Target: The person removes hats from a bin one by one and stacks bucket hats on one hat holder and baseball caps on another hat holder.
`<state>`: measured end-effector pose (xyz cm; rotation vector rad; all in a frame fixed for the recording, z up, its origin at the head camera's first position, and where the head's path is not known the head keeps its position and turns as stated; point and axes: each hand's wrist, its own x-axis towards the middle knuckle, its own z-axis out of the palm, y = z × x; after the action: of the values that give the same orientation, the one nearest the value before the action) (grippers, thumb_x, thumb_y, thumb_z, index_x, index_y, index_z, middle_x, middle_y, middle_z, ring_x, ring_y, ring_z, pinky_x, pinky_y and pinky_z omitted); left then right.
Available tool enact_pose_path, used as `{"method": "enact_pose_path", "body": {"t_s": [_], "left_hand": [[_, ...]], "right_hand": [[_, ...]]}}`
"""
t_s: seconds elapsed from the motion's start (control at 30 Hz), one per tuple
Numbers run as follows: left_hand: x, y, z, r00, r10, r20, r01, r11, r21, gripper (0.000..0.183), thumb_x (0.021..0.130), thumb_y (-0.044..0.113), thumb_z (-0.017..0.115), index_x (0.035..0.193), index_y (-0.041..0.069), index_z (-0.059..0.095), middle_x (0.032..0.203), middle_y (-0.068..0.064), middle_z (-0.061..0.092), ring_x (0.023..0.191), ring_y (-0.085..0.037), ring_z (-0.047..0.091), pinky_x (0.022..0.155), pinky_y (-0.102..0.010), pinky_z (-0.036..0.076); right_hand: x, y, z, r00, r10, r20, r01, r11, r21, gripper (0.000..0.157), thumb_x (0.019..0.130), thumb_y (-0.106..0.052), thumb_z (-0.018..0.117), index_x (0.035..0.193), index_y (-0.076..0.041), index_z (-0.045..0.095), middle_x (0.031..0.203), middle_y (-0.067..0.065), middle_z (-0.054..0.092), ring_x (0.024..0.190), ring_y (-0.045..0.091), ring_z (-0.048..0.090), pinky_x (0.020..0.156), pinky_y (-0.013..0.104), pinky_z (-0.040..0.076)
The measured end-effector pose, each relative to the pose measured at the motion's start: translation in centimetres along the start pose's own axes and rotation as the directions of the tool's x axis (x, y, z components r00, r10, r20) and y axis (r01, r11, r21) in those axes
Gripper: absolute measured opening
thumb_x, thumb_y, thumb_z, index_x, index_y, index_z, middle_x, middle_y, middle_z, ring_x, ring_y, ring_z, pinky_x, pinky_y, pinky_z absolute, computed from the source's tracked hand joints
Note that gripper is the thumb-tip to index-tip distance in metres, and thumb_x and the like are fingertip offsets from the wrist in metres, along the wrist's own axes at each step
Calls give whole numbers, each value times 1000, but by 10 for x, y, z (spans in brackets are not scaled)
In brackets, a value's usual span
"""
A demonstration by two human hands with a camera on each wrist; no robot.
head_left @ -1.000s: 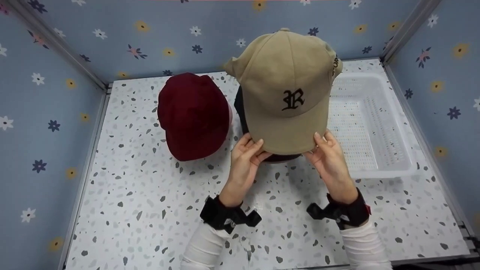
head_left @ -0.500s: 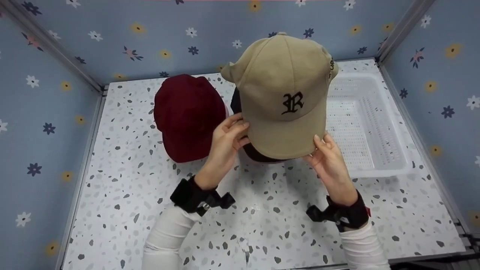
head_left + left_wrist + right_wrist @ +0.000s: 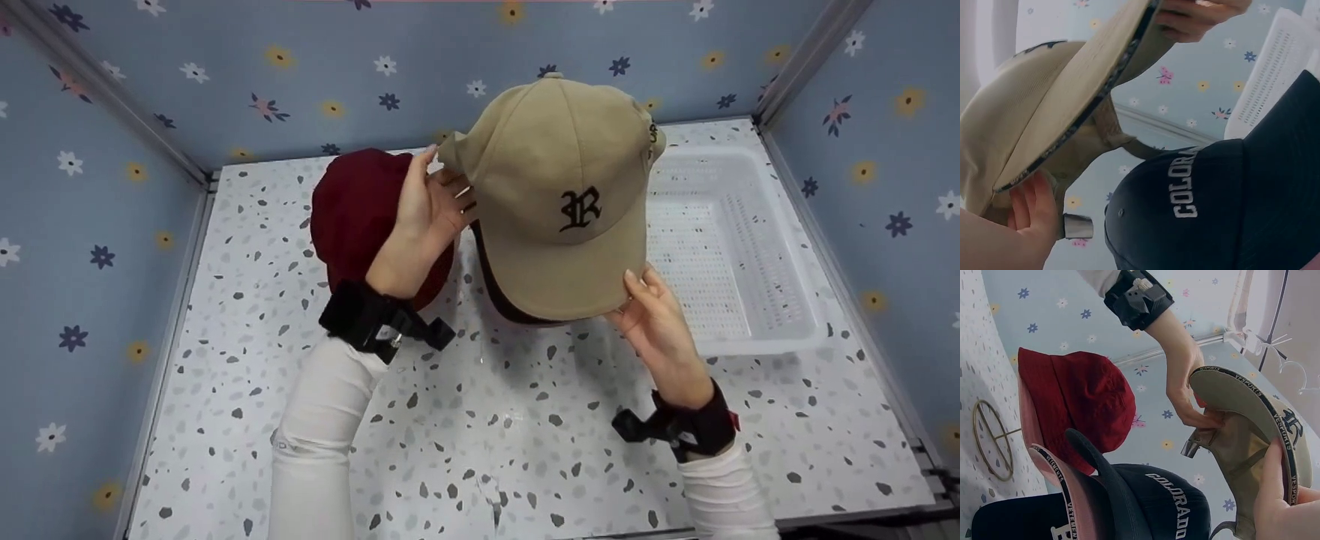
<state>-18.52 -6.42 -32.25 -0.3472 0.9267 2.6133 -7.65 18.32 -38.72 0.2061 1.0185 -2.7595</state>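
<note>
A tan baseball cap (image 3: 559, 165) with a black embroidered R is held up over the table, brim toward me. My right hand (image 3: 652, 319) pinches the right front of its brim, thumb on top. Along the cap's left side lies my left hand (image 3: 431, 214), fingers extended against the lower edge, thumb pointing up beside the crown. The right wrist view shows left fingertips near the cap's back strap. Beneath the tan cap is a dark navy cap (image 3: 1145, 225) lettered COLORADO, mostly hidden in the head view. A dark red cap (image 3: 349, 210) stands behind my left wrist.
A white perforated plastic basket (image 3: 787, 247) stands at the right on the speckled table (image 3: 247, 337). Blue floral panels (image 3: 225, 97) enclose the back and sides. A pink-lined brim (image 3: 1081, 500) sits by the navy cap, and a gold wire ring (image 3: 1012, 464) shows low down.
My left hand has let go of the brim's left front edge and moved up and left to the cap's side. The cap has shifted slightly left and down; my right hand keeps its pinch.
</note>
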Motion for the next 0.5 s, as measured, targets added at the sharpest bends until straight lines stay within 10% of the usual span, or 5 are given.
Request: {"method": "enact_pose_path", "body": {"t_s": [0.5], "left_hand": [[42,17,10,998,32,63,-27,996,-80,13,93,3,40,95,-4,51,89,-15,54,82,-23,51,75,-32,40]], "right_hand": [[15,-6,-4,1000,5,-11,-5,1000,23,35,91,-7,45,124,-7,34,103,10,57,89,20,59,76,30,50]]}}
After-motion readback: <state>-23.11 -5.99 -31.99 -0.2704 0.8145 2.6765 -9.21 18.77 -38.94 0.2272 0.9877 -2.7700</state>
